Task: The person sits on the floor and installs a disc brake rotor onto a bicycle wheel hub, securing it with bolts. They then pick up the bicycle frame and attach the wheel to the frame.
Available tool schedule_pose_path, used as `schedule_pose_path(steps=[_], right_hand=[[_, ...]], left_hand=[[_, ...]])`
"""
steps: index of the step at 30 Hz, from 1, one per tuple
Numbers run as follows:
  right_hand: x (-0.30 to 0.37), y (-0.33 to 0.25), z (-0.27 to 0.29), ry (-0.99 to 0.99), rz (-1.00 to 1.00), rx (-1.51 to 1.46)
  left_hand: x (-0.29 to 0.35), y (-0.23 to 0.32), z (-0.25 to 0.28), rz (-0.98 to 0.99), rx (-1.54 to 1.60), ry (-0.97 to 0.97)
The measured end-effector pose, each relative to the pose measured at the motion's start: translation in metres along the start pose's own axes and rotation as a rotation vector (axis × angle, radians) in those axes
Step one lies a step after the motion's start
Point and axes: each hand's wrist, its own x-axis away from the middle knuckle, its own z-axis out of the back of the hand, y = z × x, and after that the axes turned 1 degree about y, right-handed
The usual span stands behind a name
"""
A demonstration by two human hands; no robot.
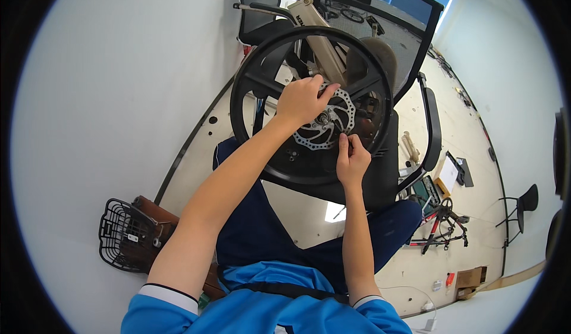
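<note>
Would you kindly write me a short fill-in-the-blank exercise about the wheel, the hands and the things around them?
1. The wheel is ____ in colour.
2. The left hand is near the upper edge of the perforated metal disc; of the disc's upper and lower edges, the right hand is nearer the ____ one.
3. The wire basket is on the person's ____ side.
4. The person's shirt is mainly ____.

Missing words: black; lower; left; blue.

A bright blue shirt [238, 317] at six o'clock has a black band [285, 289] across its waist. White cuffs [169, 298] with a thin dark edge end its short sleeves [156, 317] at seven and five o'clock. Navy trousers [253, 230] show at seven and four.
</note>
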Motion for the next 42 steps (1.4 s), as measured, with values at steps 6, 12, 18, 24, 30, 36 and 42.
schedule_pose_path(steps=[6,12,18,24,30,36,42], right_hand=[[0.000,-0.002,-0.002,0.009,0.016,-0.011],[0.000,0.002,-0.005,0.064,0.047,0.027],[0.000,0.006,-0.011,0.118,0.061,0.039],[-0.001,0.007,-0.013,0.137,0.070,0.053],[-0.001,0.008,-0.016,0.160,0.074,0.041],[0.000,0.010,-0.018,0.189,0.082,0.061],[-0.001,0.009,-0.020,0.232,0.124,0.066]], left_hand=[[0.000,0.004,0.005,0.033,-0.040,0.002],[0.000,0.005,0.003,0.048,-0.054,0.007],[0.002,0.004,0.000,0.039,-0.064,0.025],[0.002,0.006,-0.001,0.054,-0.097,0.066],[0.003,0.005,-0.004,0.022,-0.130,0.126],[0.004,0.008,-0.001,0.052,-0.163,0.069],[0.005,0.008,-0.002,0.043,-0.177,0.083]])
